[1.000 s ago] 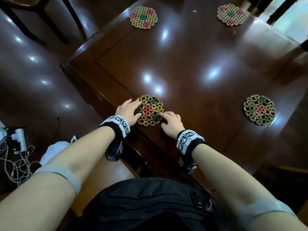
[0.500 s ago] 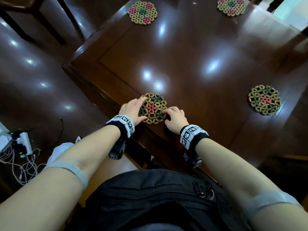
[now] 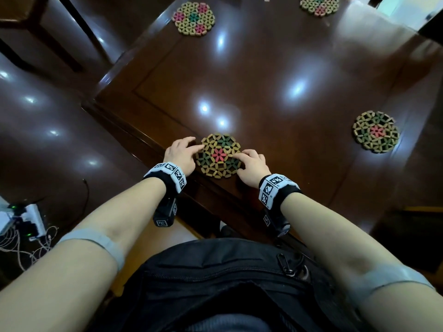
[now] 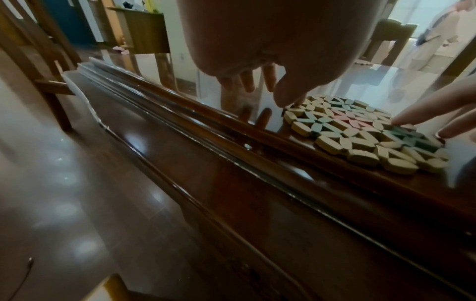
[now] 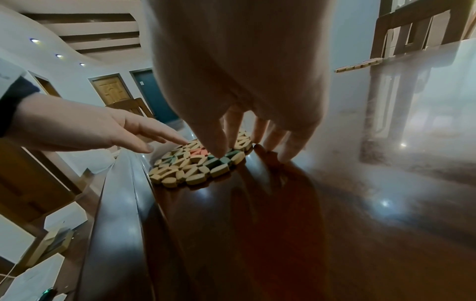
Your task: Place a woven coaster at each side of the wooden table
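Note:
A round woven coaster (image 3: pixel 218 155) with a red centre lies flat near the front edge of the dark wooden table (image 3: pixel 263 68). My left hand (image 3: pixel 191 149) rests straight fingers on its left rim, seen close in the left wrist view (image 4: pixel 283 97). My right hand (image 3: pixel 244 158) presses fingertips on its right side (image 5: pixel 231 142). Neither hand curls round the coaster (image 5: pixel 190 169). Three more coasters lie on the table: far left (image 3: pixel 193 18), far right (image 3: pixel 318 4) and right side (image 3: pixel 375 131).
A wooden chair (image 3: pixel 48 32) stands off the table's far left corner. On the glossy floor at the left lie a power strip and tangled cables (image 3: pixel 24 221). A black bag (image 3: pixel 227 283) hangs at my chest. Another chair (image 5: pixel 412 30) stands beyond the table.
Both hands stay on the near coaster, with the right fingertips a little further onto it. The head view has shifted slightly; the other coasters lie as before.

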{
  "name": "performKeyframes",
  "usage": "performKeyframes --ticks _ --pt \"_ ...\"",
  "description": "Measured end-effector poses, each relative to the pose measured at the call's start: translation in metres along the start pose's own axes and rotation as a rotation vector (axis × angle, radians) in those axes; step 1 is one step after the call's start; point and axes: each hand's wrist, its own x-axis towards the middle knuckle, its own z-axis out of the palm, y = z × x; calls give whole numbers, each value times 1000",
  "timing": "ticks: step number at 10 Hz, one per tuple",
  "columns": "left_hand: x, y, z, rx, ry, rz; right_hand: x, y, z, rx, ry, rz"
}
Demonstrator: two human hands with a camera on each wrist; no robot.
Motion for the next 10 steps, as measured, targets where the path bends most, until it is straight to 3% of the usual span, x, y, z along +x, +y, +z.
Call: performKeyframes --ticks 7,10 --pt "0 5 -4 7 -54 10 -10 -5 4 -10 -16 32" --pt "-2 6 -30 -75 29 -32 -21 -6 -9 48 4 42"
